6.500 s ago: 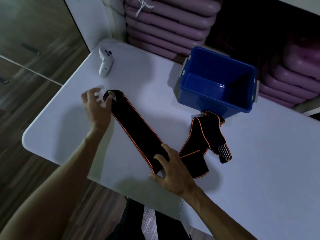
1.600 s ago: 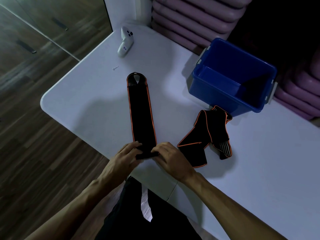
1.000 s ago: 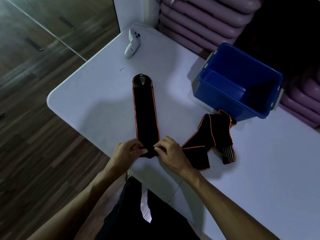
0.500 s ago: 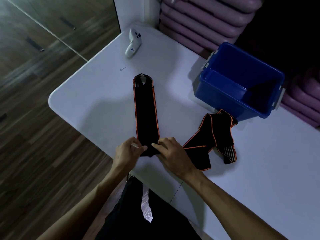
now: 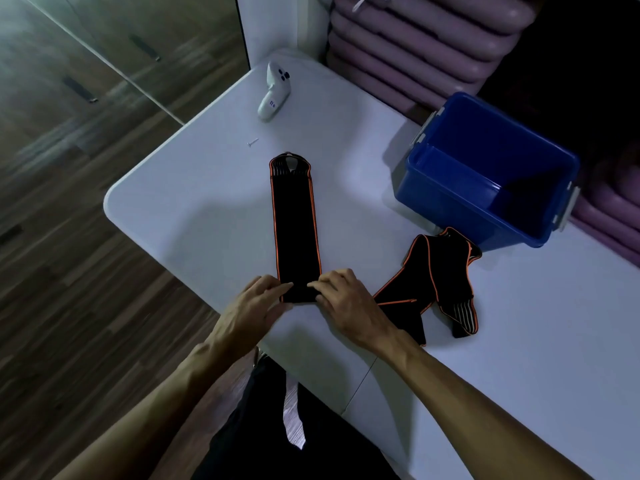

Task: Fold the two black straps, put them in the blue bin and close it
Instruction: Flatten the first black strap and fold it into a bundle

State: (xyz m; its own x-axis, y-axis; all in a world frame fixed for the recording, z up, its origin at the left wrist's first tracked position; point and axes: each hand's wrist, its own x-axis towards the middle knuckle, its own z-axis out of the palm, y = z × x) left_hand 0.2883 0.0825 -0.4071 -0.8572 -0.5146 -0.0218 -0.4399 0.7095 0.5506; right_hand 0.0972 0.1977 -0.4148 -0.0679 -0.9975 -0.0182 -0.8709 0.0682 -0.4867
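Note:
A long black strap with orange edging (image 5: 294, 223) lies flat and straight on the white table (image 5: 194, 209), its near end turned over into a small roll. My left hand (image 5: 252, 306) and my right hand (image 5: 346, 303) pinch that rolled end from either side. A second black strap (image 5: 433, 282) lies crumpled to the right, just in front of the open blue bin (image 5: 426, 188). The bin looks empty inside, and no lid shows.
A white handheld controller (image 5: 273, 93) rests at the table's far left corner, with a small screw (image 5: 252, 142) near it. Stacked purple mats (image 5: 415, 39) stand behind the table. The table's edge runs close by my left hand, with wooden floor below.
Over the last second my hands have rolled the strap's near end a little further up. Earlier the strap lay diagonal with my hands at both ends.

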